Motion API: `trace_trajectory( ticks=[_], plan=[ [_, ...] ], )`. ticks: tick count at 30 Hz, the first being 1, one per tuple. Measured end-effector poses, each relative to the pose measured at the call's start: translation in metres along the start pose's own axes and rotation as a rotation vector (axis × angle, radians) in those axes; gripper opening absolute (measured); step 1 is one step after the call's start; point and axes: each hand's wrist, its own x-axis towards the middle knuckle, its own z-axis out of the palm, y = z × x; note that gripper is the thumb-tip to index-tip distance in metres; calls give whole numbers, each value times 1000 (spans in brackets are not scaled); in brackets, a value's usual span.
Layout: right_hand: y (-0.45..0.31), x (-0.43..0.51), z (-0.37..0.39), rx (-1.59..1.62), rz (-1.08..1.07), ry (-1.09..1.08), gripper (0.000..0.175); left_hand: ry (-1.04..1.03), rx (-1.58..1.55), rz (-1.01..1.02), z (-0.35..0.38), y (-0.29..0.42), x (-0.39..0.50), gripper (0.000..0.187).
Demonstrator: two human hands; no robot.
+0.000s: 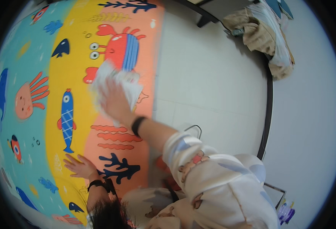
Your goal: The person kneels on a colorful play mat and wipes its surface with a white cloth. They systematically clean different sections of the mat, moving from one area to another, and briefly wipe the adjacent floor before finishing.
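My right hand (113,100), blurred by motion, presses a crumpled white cloth (132,87) against a colourful play mat (37,128). The cloth covers the lower edge of a printed red crab and spreads out beyond the fingers. My left hand (82,168) rests palm down on the mat with fingers apart, just below a printed blue fish. Nothing is in it. Each wrist wears a dark band. A sleeve with a printed pattern (202,163) covers my right upper arm, and dark hair hides part of the left forearm.
Pale floor tiles (208,77) border the mat on the right. Brown and clear bags (259,37) lie against the wall at upper right, near a dark furniture leg (204,20). A thin dark loop (200,130) shows behind my right arm. A purple object (286,213) is at lower right.
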Motion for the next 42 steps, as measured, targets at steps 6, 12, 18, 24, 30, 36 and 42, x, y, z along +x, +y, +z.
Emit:
trace_trajectory(
  ticks=[6,12,18,24,30,36,42],
  plan=[
    [-96,-124,9,219,-855,-411,62,-31,5,-14,-5,0,1,66],
    [26,-43,-39,-49,-587,-398,69,-52,-81,-18,-24,10,1,68],
    [154,91,-64,-662,-35,-689,74,-100,-51,-14,-35,11,6,70],
    [189,212,-22,-467,299,-399,72,-93,-88,-11,-30,9,6,70],
    [105,328,46,-360,271,-185,68,-82,-113,-9,-30,7,4,67],
    [-104,245,117,-9,-918,-112,59,-94,-101,9,-30,5,4,65],
    [-172,194,129,334,-1329,-338,50,-37,-57,60,-19,1,0,65]
  ],
)
